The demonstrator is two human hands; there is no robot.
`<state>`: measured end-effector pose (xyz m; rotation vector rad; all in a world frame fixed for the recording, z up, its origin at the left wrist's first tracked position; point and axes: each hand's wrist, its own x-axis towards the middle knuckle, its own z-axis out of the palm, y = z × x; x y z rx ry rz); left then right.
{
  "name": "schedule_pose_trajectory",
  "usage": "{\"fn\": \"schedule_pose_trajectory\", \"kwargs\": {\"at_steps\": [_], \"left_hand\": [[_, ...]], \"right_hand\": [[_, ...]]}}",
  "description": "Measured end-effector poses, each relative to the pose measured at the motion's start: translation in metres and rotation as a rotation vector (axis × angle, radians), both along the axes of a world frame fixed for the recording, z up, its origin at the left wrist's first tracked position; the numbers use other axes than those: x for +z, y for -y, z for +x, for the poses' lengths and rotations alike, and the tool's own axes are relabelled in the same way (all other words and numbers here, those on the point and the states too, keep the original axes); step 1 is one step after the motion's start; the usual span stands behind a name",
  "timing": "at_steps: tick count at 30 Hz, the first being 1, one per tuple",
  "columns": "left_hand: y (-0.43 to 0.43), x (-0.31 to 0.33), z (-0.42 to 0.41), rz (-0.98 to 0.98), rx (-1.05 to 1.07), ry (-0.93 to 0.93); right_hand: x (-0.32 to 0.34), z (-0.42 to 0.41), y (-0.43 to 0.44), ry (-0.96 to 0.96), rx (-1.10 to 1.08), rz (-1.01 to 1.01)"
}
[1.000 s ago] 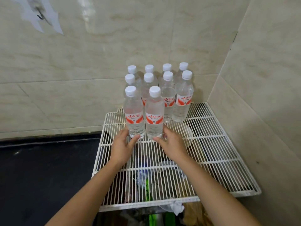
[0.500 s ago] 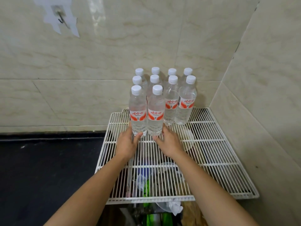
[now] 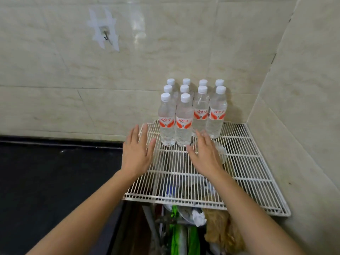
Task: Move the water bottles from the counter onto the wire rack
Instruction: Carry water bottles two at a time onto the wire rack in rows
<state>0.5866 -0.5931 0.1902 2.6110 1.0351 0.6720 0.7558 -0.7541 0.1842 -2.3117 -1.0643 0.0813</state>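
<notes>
Forearms reach over the wire rack (image 3: 239,162); our left hand (image 3: 137,153) and right hand (image 3: 205,153) hover flat, fingers spread, empty, beside the water bottles (image 3: 184,120).

Head cam, fwd-down, close over wire rack (image 3: 239,162).

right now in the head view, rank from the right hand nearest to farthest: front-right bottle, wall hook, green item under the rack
1. front-right bottle, just ahead-left of the right hand
2. green item, below the rack's near edge
3. wall hook, high up on the left
</notes>
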Motion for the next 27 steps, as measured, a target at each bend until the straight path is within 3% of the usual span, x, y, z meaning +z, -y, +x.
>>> {"fn": "schedule_pose_trajectory", "kwargs": {"at_steps": [3,15,20,27], "left_hand": [[0.014,-0.007,-0.055,0.18,0.081,-0.007],[-0.022,0.019,-0.251,0.307,0.311,0.005],[-0.061,0.018,-0.409,0.248,0.431,-0.087],[-0.121,0.011,-0.621,0.205,0.577,-0.225]], "right_hand": [[-0.004,-0.029,-0.003,0.056,0.015,0.035],[0.006,-0.197,-0.074,0.308,0.248,0.15],[0.011,-0.331,-0.162,0.27,0.322,0.162],[0.004,-0.553,-0.28,0.241,0.646,0.176]]}}
